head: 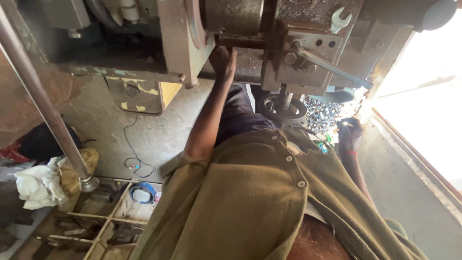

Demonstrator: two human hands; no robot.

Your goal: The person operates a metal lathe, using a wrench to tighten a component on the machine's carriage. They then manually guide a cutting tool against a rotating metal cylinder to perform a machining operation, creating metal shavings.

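left hand (223, 61) hemmed by lathe chuck (232, 17) and tool post (301, 55) | handwheel (283, 107) below

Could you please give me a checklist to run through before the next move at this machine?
1. Left hand placed: ok, it is up at the dark bar beside the steel drum.
2. Left grip closed on the bar: cannot tell.
3. Right hand away from the handwheel: ok, it is low beside the pile of shiny metal scraps.
4. Loose tools off the machine: not ok, a spanner lies on top.
5. Lever handle clear of both hands: ok.
6. Drum turning or stopped: cannot tell.
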